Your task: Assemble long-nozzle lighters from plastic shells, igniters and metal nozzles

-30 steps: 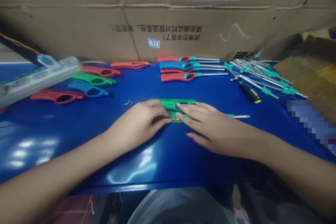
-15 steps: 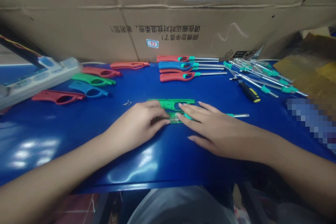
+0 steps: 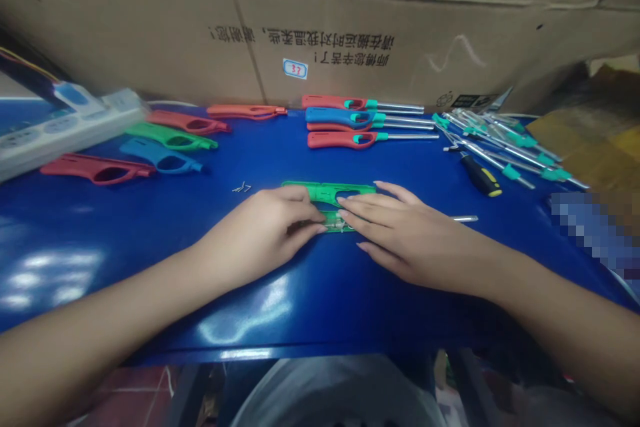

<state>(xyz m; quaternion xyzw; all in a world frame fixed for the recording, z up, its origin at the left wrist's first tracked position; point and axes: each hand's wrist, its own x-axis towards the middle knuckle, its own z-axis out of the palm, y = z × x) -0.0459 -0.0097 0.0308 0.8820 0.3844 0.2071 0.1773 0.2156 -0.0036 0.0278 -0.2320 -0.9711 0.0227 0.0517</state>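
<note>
In front of me lies a utility lighter split in two on the blue table (image 3: 200,307). Its upper green half shell (image 3: 320,193) rests just behind the lower green half shell (image 3: 332,219), which has small inner parts in it. My left hand (image 3: 273,223) is closed, thumb and fingers pinching the left part of the lower half. My right hand (image 3: 405,233) lies flat with fingers spread, its fingertips touching both halves. Past that hand pokes out a metal tube (image 3: 466,218); its middle stretch is hidden beneath the hand.
Closed lighters (image 3: 345,140) lie at the back middle, handle shells (image 3: 173,153) back left near a power strip (image 3: 75,127). Tube assemblies (image 3: 505,147) and a screwdriver (image 3: 481,177) sit at right. Small screws (image 3: 243,187) lie left of the shells. A cardboard box (image 3: 165,33) stands behind.
My right hand has slid slightly, its fingers now covering more of the lower half and tube. The left hand keeps its pinch. The view has shifted a little.
</note>
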